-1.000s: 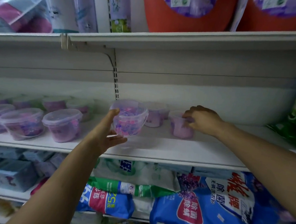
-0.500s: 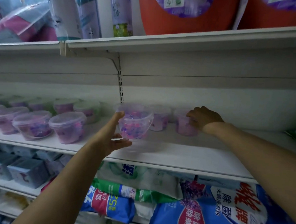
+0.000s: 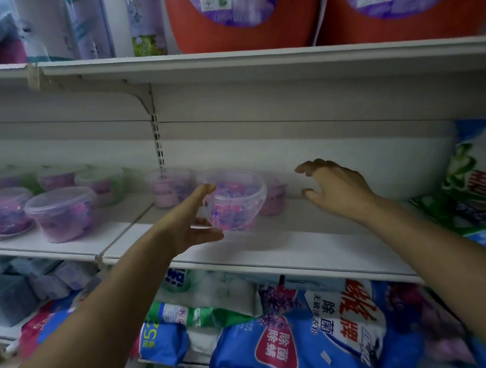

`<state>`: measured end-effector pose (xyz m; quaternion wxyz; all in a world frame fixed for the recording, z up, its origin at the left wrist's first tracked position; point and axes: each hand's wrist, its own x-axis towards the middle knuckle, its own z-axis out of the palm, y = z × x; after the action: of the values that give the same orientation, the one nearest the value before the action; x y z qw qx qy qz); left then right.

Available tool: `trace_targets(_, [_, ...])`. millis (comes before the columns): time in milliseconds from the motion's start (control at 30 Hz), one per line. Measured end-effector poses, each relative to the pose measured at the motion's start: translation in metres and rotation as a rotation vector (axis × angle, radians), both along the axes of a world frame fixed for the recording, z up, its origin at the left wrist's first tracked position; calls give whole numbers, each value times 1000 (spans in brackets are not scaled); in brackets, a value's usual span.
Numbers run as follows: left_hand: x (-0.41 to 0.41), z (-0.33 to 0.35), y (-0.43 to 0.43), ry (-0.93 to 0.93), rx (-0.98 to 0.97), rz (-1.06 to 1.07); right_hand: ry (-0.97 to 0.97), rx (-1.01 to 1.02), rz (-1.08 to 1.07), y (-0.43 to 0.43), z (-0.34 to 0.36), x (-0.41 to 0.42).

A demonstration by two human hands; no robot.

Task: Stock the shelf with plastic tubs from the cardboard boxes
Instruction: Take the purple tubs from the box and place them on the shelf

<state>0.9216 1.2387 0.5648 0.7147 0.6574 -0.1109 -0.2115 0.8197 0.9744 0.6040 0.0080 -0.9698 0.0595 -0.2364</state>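
My left hand (image 3: 189, 223) holds a clear plastic tub (image 3: 235, 200) of pink and purple beads just above the white shelf (image 3: 274, 254), thumb under it, fingers on its left side. Behind it at the back of the shelf stand two more tubs, one (image 3: 169, 188) to the left and one (image 3: 275, 197) to the right. My right hand (image 3: 335, 189) hovers over the shelf right of that tub with fingers spread, holding nothing. Several lidded tubs (image 3: 62, 212) stand in rows on the shelf at the left.
Green and white detergent bags (image 3: 474, 195) lie at the shelf's right end. Orange containers (image 3: 240, 16) and tall bottles (image 3: 144, 18) fill the shelf above. Blue detergent bags (image 3: 306, 338) and boxes (image 3: 4, 300) sit below. No cardboard box is in view.
My right hand has let go of the back tub and lifted off to the right, fingers spread. My left hand has carried its tub a little further in over the shelf.
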Motion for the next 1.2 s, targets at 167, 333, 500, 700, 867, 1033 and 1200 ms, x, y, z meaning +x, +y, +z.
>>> trace_targets(167, [-20, -1, -50, 13, 73, -88, -9, -56, -33, -32, 2, -39])
trace_targets(333, [-35, -2, -102, -33, 205, -208, -16, -90, -80, -62, 5, -71])
trace_targets(500, [-37, -2, -156, -202, 229, -220, -13, -112, -90, -79, 5, -95])
trace_targets(700, [-19, -4, -168, -931, 514, 81, 121, -156, 38, -94, -2, -103])
trace_targets(867, [12, -2, -142, -1266, 909, 99, 231, -70, 164, -80, -17, -89])
trace_targets(1033, [23, -2, -134, -1136, 1116, -52, 117, -140, 109, -64, -18, -69])
trace_targets(1200, [26, 1, -133, -1127, 1090, -77, 43, 143, 111, -66, -15, -51])
